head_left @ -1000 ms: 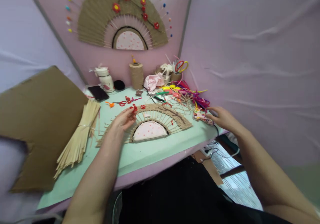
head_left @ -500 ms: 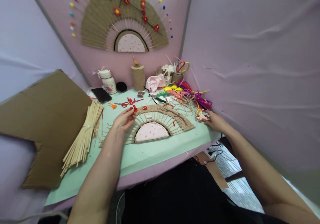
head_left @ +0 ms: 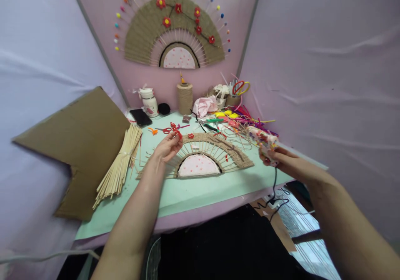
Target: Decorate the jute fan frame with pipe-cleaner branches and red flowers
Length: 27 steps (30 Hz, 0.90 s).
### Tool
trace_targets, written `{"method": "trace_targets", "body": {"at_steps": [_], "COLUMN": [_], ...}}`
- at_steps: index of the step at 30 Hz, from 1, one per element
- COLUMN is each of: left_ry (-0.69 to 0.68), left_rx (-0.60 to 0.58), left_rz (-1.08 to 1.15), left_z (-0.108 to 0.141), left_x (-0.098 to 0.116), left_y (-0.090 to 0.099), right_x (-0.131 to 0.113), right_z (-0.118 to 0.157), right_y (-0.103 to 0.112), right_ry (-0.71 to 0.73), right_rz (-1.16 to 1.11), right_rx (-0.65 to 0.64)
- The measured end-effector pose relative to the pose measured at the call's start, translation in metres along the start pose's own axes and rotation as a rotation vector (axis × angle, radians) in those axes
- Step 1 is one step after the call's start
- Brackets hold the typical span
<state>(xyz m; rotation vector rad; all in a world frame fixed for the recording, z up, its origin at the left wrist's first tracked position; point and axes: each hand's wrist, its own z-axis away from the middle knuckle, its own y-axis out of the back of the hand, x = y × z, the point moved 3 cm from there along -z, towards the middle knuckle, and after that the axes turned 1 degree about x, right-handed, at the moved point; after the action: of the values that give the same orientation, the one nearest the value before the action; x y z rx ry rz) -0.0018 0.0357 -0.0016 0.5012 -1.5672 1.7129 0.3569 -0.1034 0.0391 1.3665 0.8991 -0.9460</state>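
A small red flower [head_left: 178, 134] is pinched in the fingertips of my left hand [head_left: 168, 147], above the upper left part of the woven twine fan [head_left: 239, 157]. The fan lies flat, with a pink dotted half-circle [head_left: 199, 165] at its centre and a brown twisted branch on its right side. My right hand [head_left: 278, 157] is wrapped round a glue gun [head_left: 264, 139] with a colourful patterned body, raised right of the fan; a dark cord hangs below it. Another red flower [head_left: 191, 136] rests on the fan's top edge.
Bundled sticks [head_left: 120, 161] and brown cardboard [head_left: 90, 146] stand at the left. Behind the fan are a phone [head_left: 140, 117], a bottle [head_left: 150, 103], a twine spool [head_left: 185, 98], red-handled scissors [head_left: 166, 130], pliers [head_left: 211, 127] and pipe cleaners [head_left: 250, 117]. A finished fan [head_left: 140, 30] hangs on the wall.
My right hand has lifted the glue gun from the table's right side and brought it nearer. My left hand still holds the red flower. The whole view has shifted slightly.
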Motion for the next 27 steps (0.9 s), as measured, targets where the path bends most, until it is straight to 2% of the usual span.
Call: {"method": "trace_targets", "body": {"at_steps": [3,5,8,11,14,18,27], "left_ry": [-0.034,-0.066,-0.089,-0.086,-0.083,-0.081,-0.065], "left_rx": [-0.153,-0.222,-0.247,-0.235,-0.235,-0.237,-0.393], "left_rz": [0.043,0.06,0.063,0.047,0.03,0.047,0.038], "left_z": [0.005,0.008,0.012,0.014,0.017,0.018,0.019], "left_x": [0.001,0.002,0.004,0.004,0.004,0.003,0.0], "left_y": [-0.006,-0.008,-0.01,-0.011,-0.011,-0.011,-0.008], "right_x": [-0.012,-0.02,-0.036,-0.054,-0.062,-0.06,-0.056], "right_z": [-0.009,-0.014,-0.019,-0.021,-0.023,-0.023,-0.013], "right_y": [-0.056,-0.091,-0.132,-0.158,-0.173,-0.183,-0.191], "right_ry": [0.057,0.092,0.138,0.183,0.205,0.203,0.258], "right_rz": [-0.273,-0.348,-0.361,-0.384,-0.394,-0.425,-0.294], "right_rx": [-0.169,-0.238,-0.268,-0.266,-0.256,-0.245,-0.216]}}
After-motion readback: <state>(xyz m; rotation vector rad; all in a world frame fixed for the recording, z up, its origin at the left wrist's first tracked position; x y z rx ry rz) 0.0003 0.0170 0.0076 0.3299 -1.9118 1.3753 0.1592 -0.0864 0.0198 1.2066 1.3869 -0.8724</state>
